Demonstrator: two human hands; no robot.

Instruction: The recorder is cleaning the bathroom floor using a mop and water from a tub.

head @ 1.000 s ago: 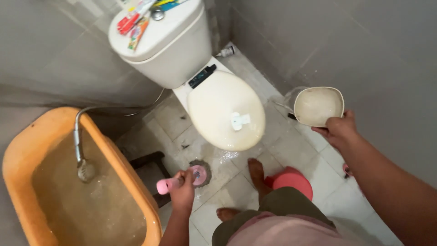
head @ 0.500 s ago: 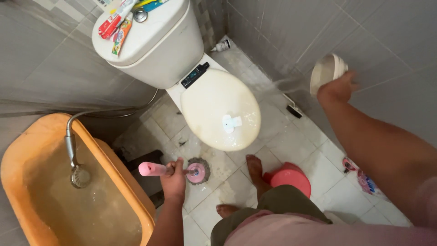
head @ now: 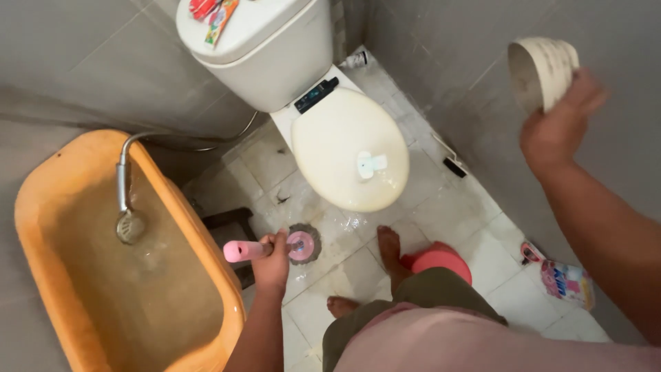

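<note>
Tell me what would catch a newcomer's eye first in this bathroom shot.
The big orange tub on the left, full of murky water with a shower head dangling into it, stands out first. Next comes the white toilet, lid closed, at top centre. The right hand holds a pale dipper up by the grey wall, while the left hand holds a pink brush over the floor drain.

The single head camera looks steeply down from standing height, fairly near, facing the toilet (head: 348, 148), with the tub (head: 41, 207) left of it, a blurred, probably tiled wall right of it, and floor below.
</note>
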